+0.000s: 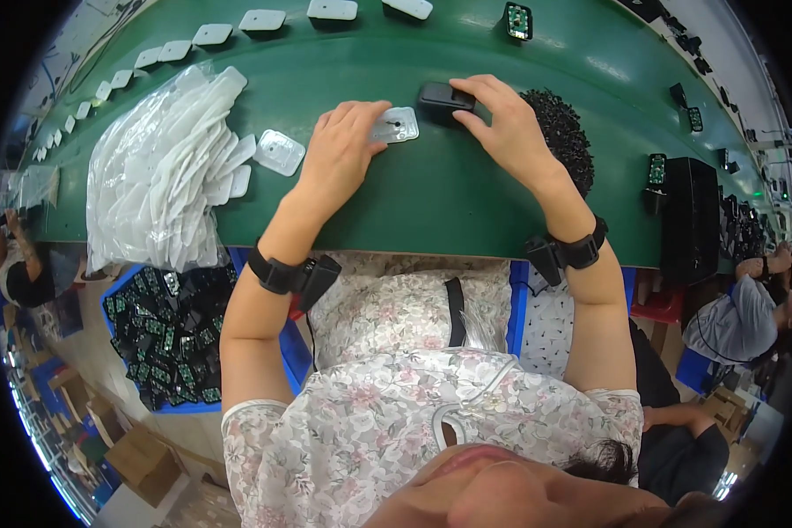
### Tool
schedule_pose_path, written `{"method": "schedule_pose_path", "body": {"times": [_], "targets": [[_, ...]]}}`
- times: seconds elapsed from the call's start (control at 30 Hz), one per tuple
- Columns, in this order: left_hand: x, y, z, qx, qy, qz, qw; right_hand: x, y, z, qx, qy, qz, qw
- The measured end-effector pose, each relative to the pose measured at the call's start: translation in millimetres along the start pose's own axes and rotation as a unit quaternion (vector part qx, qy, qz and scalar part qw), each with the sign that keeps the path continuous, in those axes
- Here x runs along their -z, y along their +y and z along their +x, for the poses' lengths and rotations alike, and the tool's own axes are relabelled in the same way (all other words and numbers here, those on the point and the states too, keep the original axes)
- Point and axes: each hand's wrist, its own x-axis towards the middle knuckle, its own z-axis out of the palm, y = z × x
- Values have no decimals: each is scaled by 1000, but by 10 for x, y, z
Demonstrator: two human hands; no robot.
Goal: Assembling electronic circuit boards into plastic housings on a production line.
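My left hand (347,145) is closed on the left end of a whitish rectangular cover plate (402,126), which has a small dark mark near its middle. My right hand (512,132) pinches the right end of a black plastic housing (436,99) between thumb and fingers. The housing sits just beyond and to the right of the plate, close to it but apart. Another whitish cover plate (280,153) lies loose left of my left hand. Just right of my right hand is a heap of small black parts (561,132).
A clear bag of white plates (154,172) fills the bench's left side. White-topped units (333,10) line the far edge, with an open housing showing a circuit board (518,21). Below left stands a blue bin (163,407) of circuit boards; a black box (688,220) stands right.
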Motion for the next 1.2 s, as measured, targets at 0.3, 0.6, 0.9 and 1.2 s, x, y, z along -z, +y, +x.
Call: {"method": "schedule_pose_path", "body": {"times": [0.3,0.6,0.9,1.2], "targets": [[99,-39,-179,29,52,-121,991,-160,-303,210,122,-52,69,989],[130,-34,-256,7,-12,-7,1000,-187,-351,211,132,-101,36,985],[192,64,-269,-25,-50,115,992,-228,-315,174,213,-62,-49,974],[-23,102,60,105,74,27,991,-206,-117,378,-193,-127,490,841]]}}
